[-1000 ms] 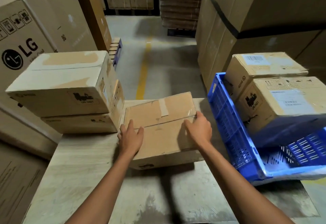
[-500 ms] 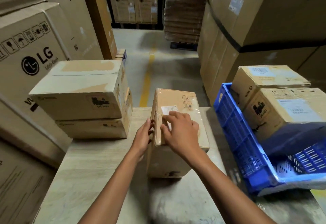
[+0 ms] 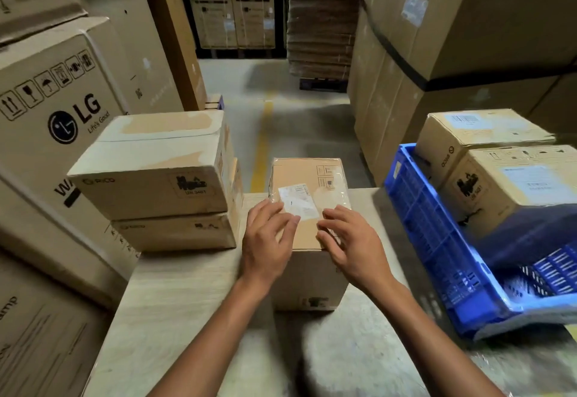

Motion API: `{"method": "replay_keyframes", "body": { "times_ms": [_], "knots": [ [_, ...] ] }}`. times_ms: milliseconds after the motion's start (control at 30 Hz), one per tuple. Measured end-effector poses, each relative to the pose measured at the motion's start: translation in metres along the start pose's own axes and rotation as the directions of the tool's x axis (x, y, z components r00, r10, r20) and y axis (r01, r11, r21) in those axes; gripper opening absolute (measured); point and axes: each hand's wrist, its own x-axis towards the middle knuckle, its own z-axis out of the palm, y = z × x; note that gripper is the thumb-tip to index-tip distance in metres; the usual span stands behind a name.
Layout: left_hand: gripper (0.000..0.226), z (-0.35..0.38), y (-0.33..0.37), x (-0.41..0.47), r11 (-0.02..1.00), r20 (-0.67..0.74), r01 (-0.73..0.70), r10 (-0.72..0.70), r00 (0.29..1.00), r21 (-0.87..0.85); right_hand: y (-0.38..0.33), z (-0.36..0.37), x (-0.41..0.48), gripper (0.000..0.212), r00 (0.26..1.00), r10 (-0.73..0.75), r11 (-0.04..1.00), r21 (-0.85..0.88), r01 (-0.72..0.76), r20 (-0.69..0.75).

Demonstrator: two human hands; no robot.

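As I look down through the head camera, the box (image 3: 309, 171) stands on the table (image 3: 187, 303), close to the far edge. It is between a stack (image 3: 156, 162) of two boxes on my left and a blue crate (image 3: 437, 240) on my right. It is just beside the stack but does not touch it, and it is also apart from the crate.

The top face of the box is a rectangle. Its long side runs straight away from me, toward the yellow line (image 3: 262, 146) on the floor, and one short side faces me. From this steep angle I cannot tell if the height is greater than this length. A white label (image 3: 298, 201) lies on the near half of the top face, a little slanted, with its print turned sideways to me.

The left hand (image 3: 268, 240) rests on the near left corner of the top, fingers almost straight, with the tips at the left edge of the label. The right hand (image 3: 349, 240) rests on the near right part, fingers spread, with the tips at the right edge of the label. Neither hand grasps the box; both are released and only touch it from above.

Two more boxes (image 3: 515, 184) lie tilted in the crate.
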Motion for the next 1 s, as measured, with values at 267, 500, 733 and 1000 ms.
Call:
{"method": "replay_keyframes", "body": {
  "times_ms": [267, 500, 733, 1000],
  "knots": [
    [0.029, -0.005, -0.006, -0.011, 0.981, 0.021, -0.193, 0.193, 0.981, 0.008, 0.001, 0.020, -0.018, 0.026, 0.980, -0.126, 0.990, -0.088, 0.113, -0.156],
    [0.015, -0.011, 0.006, 0.019, 0.972, 0.303, -0.173, 0.119, 0.946, 0.157, -0.010, 0.012, 0.018, 0.024, 0.999, -0.044, 0.926, -0.376, 0.045, 0.009],
    [0.060, -0.011, 0.010, 0.034, 0.918, 0.584, -0.110, -0.146, 0.798, 0.380, -0.005, 0.012, 0.038, 0.071, 0.960, 0.016, 0.919, -0.383, 0.097, 0.281],
    [0.038, -0.003, 0.013, 0.081, 0.933, 0.492, -0.132, -0.053, 0.869, 0.334, -0.003, 0.007, 0.084, 0.037, 0.984, 0.011, 0.866, -0.494, 0.080, 0.177]
  ]
}}
